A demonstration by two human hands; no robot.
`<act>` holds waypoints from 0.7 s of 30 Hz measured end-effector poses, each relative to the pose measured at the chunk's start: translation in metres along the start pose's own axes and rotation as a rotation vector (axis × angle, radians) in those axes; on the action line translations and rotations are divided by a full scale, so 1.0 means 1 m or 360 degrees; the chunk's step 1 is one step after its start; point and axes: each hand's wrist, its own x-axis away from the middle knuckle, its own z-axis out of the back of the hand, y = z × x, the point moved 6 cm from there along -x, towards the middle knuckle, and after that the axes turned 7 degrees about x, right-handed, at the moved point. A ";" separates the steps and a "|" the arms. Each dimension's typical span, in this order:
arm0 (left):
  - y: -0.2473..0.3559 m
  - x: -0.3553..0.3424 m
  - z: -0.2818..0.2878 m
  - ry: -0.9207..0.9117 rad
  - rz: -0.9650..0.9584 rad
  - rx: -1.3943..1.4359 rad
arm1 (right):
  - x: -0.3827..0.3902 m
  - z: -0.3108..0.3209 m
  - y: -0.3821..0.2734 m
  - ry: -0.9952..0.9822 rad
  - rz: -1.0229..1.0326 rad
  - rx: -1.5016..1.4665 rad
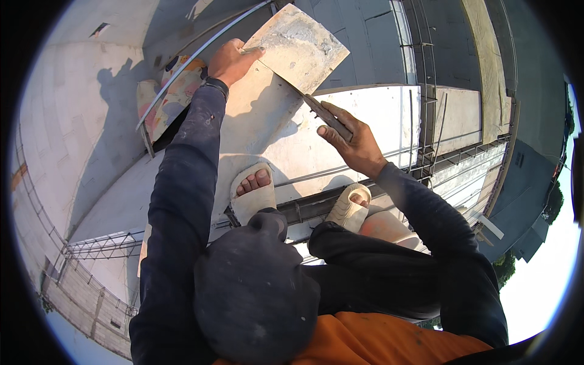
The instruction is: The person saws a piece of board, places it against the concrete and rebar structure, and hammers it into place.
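Fingers of the left hand [231, 62], at 11 o'clock, were curled closed over the near-left edge of a pale rectangular board [301, 45] smeared with grey, which lay at 12 o'clock. At 2 o'clock, the right hand [363, 148] was partly open, a wooden-handled tool [319, 109] between its thumb and fingers; the tool's thin dark blade, seen edge-on, ran along the board's lower edge. Beneath spread a broad off-white panel [377, 112]. Nearer the centre, pale sandals [254, 205] covered both feet. Farther out were a floral cloth [164, 115] at 10 o'clock, plus steel reinforcing bars [431, 91] and a wooden plank [482, 67] towards 2 o'clock.
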 end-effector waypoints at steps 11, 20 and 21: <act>-0.016 0.000 0.014 0.0094 0.0055 -0.0056 | 0.068 0.074 -0.028 -0.0128 -0.0323 -0.0040; -0.012 -0.008 0.014 0.0005 0.0124 -0.0071 | 0.006 0.012 -0.018 -0.0062 -0.0129 0.0039; -0.011 -0.008 0.012 0.0007 0.0131 -0.0042 | 0.025 0.030 -0.023 -0.0110 -0.0192 0.0010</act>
